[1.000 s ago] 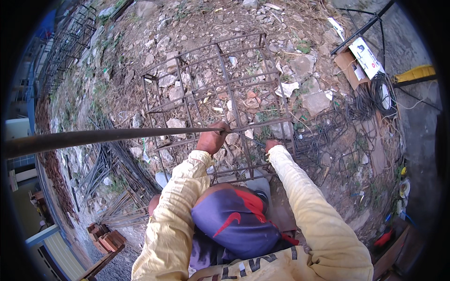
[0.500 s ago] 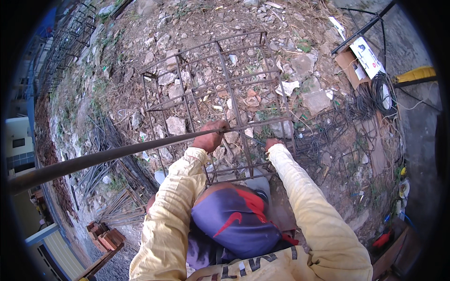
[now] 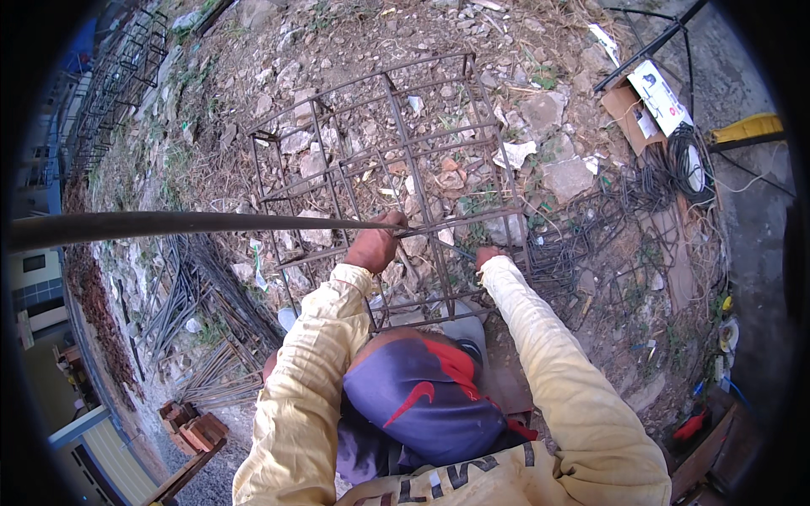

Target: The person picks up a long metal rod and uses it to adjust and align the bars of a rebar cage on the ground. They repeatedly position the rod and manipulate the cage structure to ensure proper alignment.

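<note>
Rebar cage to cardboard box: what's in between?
In the head view, between the rebar cage and the cardboard box: stony ground with large grey stones, plus a white scrap near the cage's edge.

Left sleeve (image 3: 295, 379): pale yellow, long, heavily creased, bunched near the cuff
Right sleeve (image 3: 574, 379): same pale yellow, long, wrinkled down to the wrist
Shirt front (image 3: 540, 485): yellow too, dark block lettering (image 3: 485, 464) across it, I see only the lower part
Shorts (image 3: 422, 434): purple-blue, red panel (image 3: 453, 364) plus red curved mark (image 3: 411, 401), red trim toward the right
Footwear (image 3: 462, 324): light grey, partly hidden, can't tell the type
Left hand (image 3: 373, 246), right hand (image 3: 488, 255): bare
</note>
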The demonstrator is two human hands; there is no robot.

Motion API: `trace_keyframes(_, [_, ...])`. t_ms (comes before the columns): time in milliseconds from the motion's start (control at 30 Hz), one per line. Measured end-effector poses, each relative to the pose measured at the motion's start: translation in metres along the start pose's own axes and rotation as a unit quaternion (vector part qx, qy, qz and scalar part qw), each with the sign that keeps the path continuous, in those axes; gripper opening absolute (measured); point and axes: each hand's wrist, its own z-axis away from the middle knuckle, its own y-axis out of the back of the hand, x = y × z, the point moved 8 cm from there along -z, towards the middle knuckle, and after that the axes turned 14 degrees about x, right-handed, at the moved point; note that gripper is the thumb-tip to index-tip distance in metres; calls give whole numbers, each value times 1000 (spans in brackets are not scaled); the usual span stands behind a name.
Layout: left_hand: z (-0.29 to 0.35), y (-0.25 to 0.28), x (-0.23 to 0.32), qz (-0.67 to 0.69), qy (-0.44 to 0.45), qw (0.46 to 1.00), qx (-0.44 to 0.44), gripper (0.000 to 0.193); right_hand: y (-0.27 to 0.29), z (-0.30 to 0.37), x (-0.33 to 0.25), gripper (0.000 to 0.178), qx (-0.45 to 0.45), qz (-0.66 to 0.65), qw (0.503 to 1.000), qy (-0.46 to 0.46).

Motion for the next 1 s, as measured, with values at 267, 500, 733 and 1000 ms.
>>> trace_keyframes(267, [6, -2, -10, -81, 30, 996, 2, 32, 8, 8, -3, 29, -12, -6, 1000, 11])
trace_keyframes(500, [8, -2, -8, -90, 58, 994, -20, 29, 8, 7, -5, 28, -4, -30, 1000, 6])
trace_keyframes(733, [8, -10, -16, -111, -20, 994, -1, 23, -2, -1, -3, 27, -7, -24, 1000, 18])
trace_keyframes(1000, [9, 6, -4, -101, -21, 995, 8, 32, 18, 16, -12, 28, -27, -29, 999, 16])
